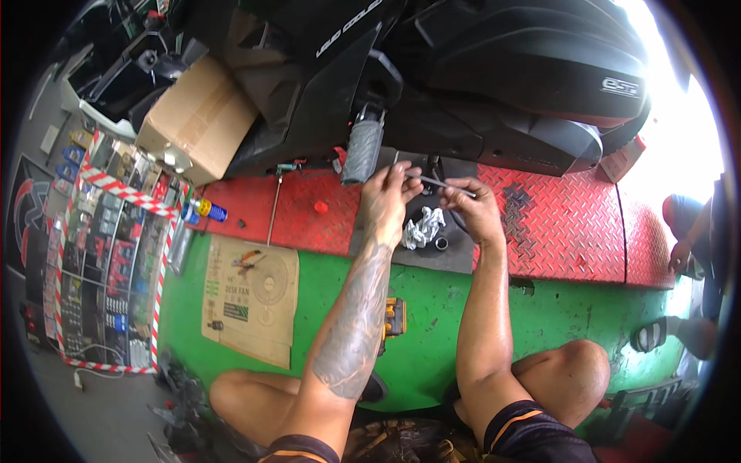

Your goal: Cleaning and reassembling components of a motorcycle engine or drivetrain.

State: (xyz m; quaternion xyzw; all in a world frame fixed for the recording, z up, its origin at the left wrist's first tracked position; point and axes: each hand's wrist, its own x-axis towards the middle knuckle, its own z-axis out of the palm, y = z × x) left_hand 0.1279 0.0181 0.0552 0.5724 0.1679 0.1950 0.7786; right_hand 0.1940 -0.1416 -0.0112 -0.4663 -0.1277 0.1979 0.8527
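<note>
Both hands hold one thin metal rod (441,184) under the scooter (494,69). The left hand (387,199) pinches its left end, and the right hand (472,210) is closed on the right part. The rod's long axis runs left to right, slightly downward, above the crumpled rag (423,228) on the red platform (571,224).

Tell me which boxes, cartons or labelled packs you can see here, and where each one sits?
Brown cardboard box: upper left, against the black scooter.
Flattened printed carton: tan sheet lying on the green floor.
Spray can: blue and yellow, lying on the red ramp.
Display rack: far left, small packaged parts, red-white striped edges.
</note>
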